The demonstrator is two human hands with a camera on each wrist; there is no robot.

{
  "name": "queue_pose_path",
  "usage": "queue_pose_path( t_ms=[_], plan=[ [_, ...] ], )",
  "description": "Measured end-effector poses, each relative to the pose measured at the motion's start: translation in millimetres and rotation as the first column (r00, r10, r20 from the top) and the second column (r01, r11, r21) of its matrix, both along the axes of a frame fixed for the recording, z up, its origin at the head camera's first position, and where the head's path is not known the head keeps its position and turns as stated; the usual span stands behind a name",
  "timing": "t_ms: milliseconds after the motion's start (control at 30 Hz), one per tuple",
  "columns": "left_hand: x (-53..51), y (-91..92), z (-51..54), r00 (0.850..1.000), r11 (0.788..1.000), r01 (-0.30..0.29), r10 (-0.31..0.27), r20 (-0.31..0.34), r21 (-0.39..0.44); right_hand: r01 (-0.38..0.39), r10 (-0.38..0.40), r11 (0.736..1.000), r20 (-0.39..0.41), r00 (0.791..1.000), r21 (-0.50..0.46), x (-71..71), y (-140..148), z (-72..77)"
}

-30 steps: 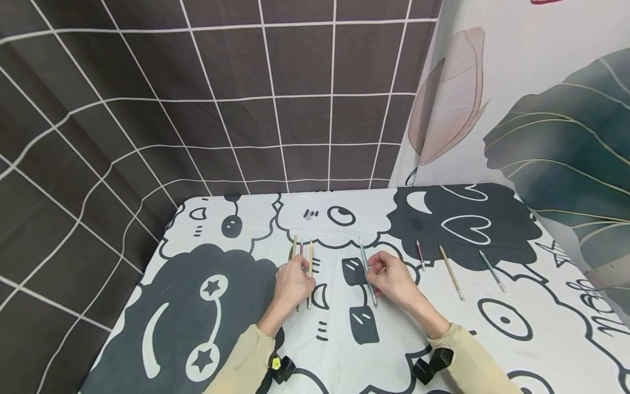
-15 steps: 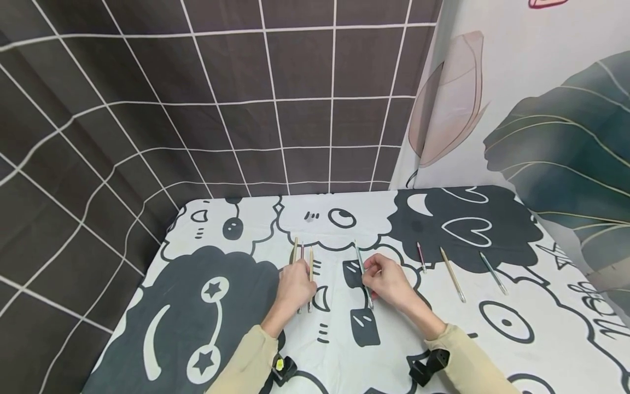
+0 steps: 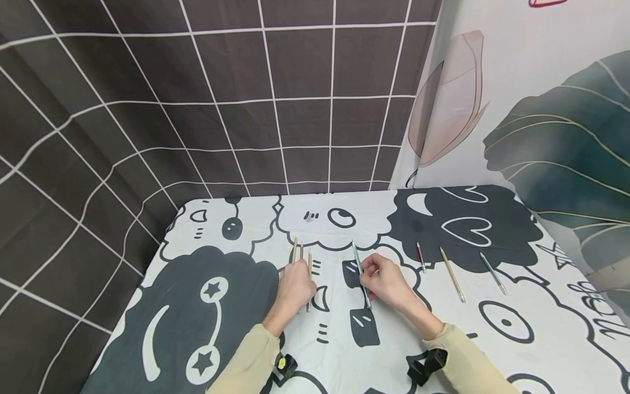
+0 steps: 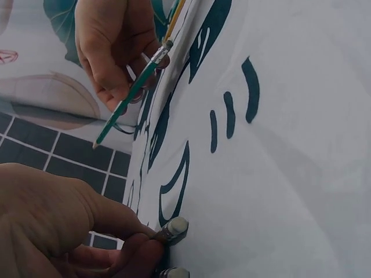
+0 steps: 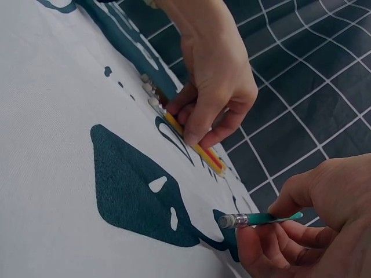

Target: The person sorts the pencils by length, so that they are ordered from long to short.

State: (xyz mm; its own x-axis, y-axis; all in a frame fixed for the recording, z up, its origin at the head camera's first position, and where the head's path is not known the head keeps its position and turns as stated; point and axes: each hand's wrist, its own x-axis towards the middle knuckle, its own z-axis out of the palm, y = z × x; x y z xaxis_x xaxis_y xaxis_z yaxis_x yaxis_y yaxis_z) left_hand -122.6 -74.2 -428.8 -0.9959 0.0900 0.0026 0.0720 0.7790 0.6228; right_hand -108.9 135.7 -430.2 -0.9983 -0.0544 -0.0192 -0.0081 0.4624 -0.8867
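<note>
Green pencil [image 5: 254, 219] is pinched in right hand [image 3: 386, 281] and yellow pencil [image 5: 175, 123] in left hand [image 3: 295, 285], so light, steady pressure helps.

The head view looks forward and down from above a dark-printed white fabric cloth [image 3: 413, 323]. Close and tilted, the left wrist view faces far and right, the right one far and left; both share the slim green wooden pencil [image 4: 134, 91].
</note>
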Motion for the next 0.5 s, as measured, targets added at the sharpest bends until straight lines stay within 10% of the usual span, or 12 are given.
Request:
queue_pose_path(
  t_ms=[500],
  plan=[
    [1.2, -0.1, 1.2, 1.0, 1.0, 0.008, -0.009, -0.028, -0.019, -0.036, 0.036, 0.999, -0.014, 0.999, 0.004, -1.1, -17.1, -5.8]
  ],
)
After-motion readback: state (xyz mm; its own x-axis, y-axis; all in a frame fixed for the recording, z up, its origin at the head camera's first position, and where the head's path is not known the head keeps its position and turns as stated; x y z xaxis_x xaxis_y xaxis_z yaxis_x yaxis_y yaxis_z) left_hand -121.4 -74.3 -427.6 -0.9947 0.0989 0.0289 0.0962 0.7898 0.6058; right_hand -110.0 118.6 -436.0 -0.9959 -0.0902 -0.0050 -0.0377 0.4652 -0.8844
